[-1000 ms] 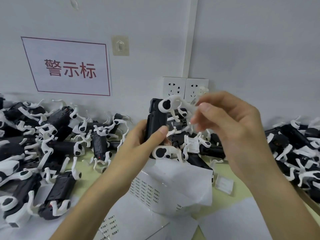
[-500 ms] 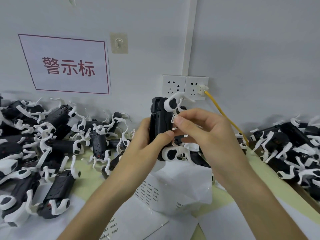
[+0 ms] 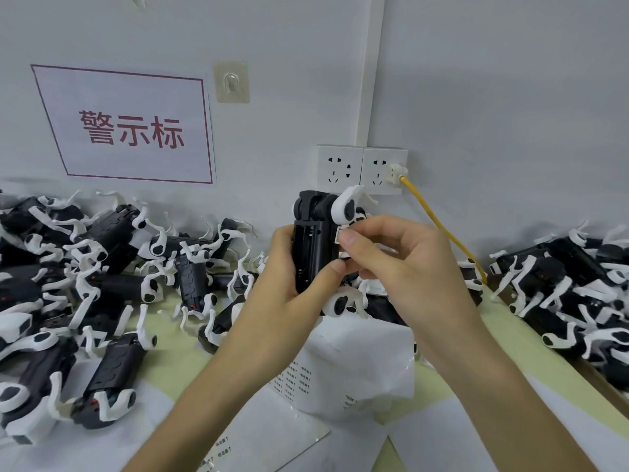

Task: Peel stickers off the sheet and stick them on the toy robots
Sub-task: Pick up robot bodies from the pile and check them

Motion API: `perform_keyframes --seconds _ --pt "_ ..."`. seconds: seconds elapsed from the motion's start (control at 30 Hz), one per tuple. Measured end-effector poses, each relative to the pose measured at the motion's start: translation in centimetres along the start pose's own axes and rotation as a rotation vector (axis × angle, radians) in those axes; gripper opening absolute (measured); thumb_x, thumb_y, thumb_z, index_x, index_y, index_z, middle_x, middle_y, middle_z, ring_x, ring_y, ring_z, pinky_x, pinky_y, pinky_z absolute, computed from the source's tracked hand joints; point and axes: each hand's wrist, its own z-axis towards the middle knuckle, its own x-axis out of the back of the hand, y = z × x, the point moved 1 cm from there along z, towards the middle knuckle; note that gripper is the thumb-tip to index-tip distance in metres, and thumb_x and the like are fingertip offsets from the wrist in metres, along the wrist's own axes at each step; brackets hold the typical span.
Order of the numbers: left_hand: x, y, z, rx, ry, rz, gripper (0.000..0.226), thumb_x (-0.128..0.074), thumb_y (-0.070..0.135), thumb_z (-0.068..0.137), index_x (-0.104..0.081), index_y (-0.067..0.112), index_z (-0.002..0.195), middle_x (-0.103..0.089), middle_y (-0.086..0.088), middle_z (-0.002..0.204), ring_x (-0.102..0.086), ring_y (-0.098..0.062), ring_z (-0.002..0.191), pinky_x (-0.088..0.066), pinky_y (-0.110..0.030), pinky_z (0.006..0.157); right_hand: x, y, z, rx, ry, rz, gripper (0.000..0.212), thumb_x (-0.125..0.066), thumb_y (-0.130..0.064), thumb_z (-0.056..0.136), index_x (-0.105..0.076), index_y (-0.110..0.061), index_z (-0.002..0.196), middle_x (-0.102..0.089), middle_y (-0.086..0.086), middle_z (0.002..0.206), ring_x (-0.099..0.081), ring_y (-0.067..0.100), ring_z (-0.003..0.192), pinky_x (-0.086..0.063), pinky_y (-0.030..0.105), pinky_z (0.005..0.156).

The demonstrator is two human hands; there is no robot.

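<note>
Just below the white double wall socket [image 3: 362,170], the left hand [image 3: 286,284] holds a black-bodied toy robot with white plastic legs [image 3: 315,243] upright, its fingers [image 3: 332,267] curled round the body. The right hand [image 3: 408,264] meets it from the side, thumb and forefinger pinching a small white printed sticker [image 3: 338,232] against the robot's edge under a white leg joint. Lower down from the socket, beneath both hands, a curled white sticker sheet with rows of small print [image 3: 340,376] lies on the pale yellow-green desk [image 3: 177,349], with flatter white sheets [image 3: 265,434] nearer the person. A yellow cable [image 3: 439,226] runs from the socket's plug down to the right. A heap of matching black-and-white toy robots [image 3: 102,267] lies left of the socket, and another heap [image 3: 571,287] lies to its right. A white sign with red characters [image 3: 129,127] hangs up and left of the socket.
</note>
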Motion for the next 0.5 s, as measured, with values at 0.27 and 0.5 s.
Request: perform_keyframes --seconds 0.27,0.5 --pt "-0.07 -0.22 0.11 -0.037 0.023 0.069 0.026 -0.063 0.034 0.099 -0.048 0.036 0.12 -0.067 0.018 0.1 -0.065 -0.001 0.091 -0.047 -0.009 0.071 -0.01 0.22 0.01 0.003 0.009 -0.011 0.006 -0.076 -0.02 0.091 -0.078 -0.017 0.086 -0.076 -0.001 0.077 -0.076 0.017 0.071 -0.062 0.033 0.073" --pt "0.02 -0.32 0.09 -0.065 0.032 0.097 0.029 -0.063 0.032 0.099 -0.047 0.032 0.122 -0.067 0.022 0.097 -0.064 -0.001 0.09 -0.046 -0.011 0.07 -0.11 0.26 -0.06 0.002 0.027 -0.019 0.006 -0.076 -0.02 0.092 -0.077 -0.016 0.087 -0.076 0.001 0.079 -0.076 0.02 0.072 -0.063 0.042 0.075"
